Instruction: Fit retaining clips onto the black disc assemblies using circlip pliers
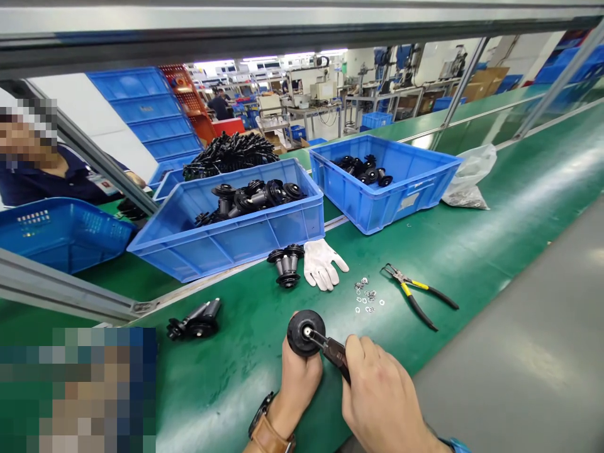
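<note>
My left hand (298, 376) is wrapped round a black round-headed part (302, 332), holding it upright over the green belt (472, 245). My right hand (380, 402) grips a pair of dark pliers (331, 350) whose tips sit in the middle of the part's top face. Just beyond lie several small metal rings (368, 296) scattered on the belt, and a second pair of pliers (418, 296) with yellow and black handles lies to their right.
A white glove (321, 263) and black parts (285, 264) lie ahead; another black part (195, 321) lies left. Two blue bins (226, 233) (401, 189) hold more black parts. A clear bag (469, 176) sits far right. A person sits across at upper left.
</note>
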Demonstrator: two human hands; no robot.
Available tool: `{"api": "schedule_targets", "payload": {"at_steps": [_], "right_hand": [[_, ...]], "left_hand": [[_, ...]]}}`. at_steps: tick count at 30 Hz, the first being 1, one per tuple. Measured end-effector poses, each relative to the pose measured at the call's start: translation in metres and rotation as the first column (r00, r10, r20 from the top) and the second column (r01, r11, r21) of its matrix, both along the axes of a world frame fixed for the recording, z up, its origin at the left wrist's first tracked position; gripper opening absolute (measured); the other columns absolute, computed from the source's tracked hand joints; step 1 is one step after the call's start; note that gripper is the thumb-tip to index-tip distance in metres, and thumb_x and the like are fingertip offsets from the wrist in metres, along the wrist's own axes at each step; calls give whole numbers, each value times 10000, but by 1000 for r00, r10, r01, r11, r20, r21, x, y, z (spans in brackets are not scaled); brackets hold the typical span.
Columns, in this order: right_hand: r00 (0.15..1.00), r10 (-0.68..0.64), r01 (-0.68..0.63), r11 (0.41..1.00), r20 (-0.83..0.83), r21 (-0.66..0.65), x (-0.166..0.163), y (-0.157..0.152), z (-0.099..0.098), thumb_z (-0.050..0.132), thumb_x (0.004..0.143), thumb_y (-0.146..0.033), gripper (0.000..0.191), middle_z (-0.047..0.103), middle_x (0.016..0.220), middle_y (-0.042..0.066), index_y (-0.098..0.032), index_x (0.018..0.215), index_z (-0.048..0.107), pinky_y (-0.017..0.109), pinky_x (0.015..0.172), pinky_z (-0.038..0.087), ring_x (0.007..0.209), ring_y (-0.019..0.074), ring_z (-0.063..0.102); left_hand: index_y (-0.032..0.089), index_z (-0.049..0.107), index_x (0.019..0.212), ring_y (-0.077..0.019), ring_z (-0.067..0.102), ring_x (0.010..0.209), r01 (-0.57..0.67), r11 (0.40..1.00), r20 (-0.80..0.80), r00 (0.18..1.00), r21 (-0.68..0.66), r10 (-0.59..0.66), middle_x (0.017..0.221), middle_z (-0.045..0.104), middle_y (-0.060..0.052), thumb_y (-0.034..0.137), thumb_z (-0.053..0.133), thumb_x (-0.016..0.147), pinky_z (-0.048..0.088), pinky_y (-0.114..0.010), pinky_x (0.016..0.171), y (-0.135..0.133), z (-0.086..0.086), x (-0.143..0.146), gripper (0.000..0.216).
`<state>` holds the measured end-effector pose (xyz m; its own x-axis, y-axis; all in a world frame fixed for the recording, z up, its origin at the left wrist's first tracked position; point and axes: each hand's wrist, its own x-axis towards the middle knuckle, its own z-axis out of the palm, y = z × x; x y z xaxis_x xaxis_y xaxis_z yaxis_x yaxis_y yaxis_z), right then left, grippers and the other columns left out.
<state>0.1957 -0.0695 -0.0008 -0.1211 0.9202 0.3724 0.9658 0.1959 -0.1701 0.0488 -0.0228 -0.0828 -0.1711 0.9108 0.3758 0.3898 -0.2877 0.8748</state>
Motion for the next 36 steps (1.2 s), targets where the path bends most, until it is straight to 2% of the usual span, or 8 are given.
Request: {"api": "schedule_targets", "payload": {"at_steps": [10,16,19,22,26,29,32,36], "right_hand": [[1000,23,-25,998,20,57,2,1,1,443,751,-47,247,476,701,5,-254,852,353,353,610,286,593,225,484],[977,107,-102,994,-187,38,16,8,5,444,962,-214,53,526,809,26,-239,918,430,341,643,356,697,226,521],[962,26,-20,1000,-271,23,33,16,-8,439,1026,-362,145,554,860,38,-224,1004,477,340,669,393,765,228,552],[979,-20,21,1000,-205,6,43,21,-30,431,1030,-438,232,560,866,48,-219,1021,507,354,659,393,773,244,545],[989,43,-41,999,-140,20,39,21,-52,450,1025,-443,287,586,942,77,-199,1149,536,378,693,425,832,262,544],[984,74,-55,991,-160,122,44,27,-53,476,1011,-491,403,593,1103,135,-175,1255,525,428,818,468,1015,305,552],[984,-58,97,968,-170,231,71,45,-50,435,1010,-538,514,566,1236,206,-124,1303,517,497,960,449,1184,362,506],[950,-313,309,932,-9,187,122,74,-57,291,1017,-595,697,574,1280,280,-27,1378,475,613,980,413,1282,464,444]], "left_hand": [[181,696,1062,-306,677,1084,-24,996,99,995,-87,33,1103,734,-130,220,652,800,466,-511,1077,0,-3,-1,269],[171,706,1141,-314,666,1167,-30,992,138,989,-125,47,1202,738,-145,272,674,831,451,-506,1109,5,2,-2,327],[160,698,1178,-319,651,1208,-58,986,182,979,-158,86,1249,728,-151,306,705,830,436,-502,1130,8,5,-2,377],[151,702,1178,-331,650,1216,-57,981,225,969,-183,98,1269,719,-163,339,737,816,420,-517,1145,7,6,-1,409],[145,711,1175,-337,648,1222,-5,974,263,963,-226,66,1280,712,-173,355,745,823,404,-530,1159,3,5,1,411],[140,713,1179,-348,630,1250,31,966,289,956,-258,47,1299,700,-182,366,741,831,389,-547,1167,2,3,2,416],[140,704,1203,-351,624,1257,46,958,320,946,-282,49,1308,695,-183,370,747,825,384,-552,1169,1,3,1,444],[141,707,1193,-352,629,1242,50,954,321,946,-295,49,1275,708,-180,367,751,816,384,-548,1168,1,4,2,441]]}}
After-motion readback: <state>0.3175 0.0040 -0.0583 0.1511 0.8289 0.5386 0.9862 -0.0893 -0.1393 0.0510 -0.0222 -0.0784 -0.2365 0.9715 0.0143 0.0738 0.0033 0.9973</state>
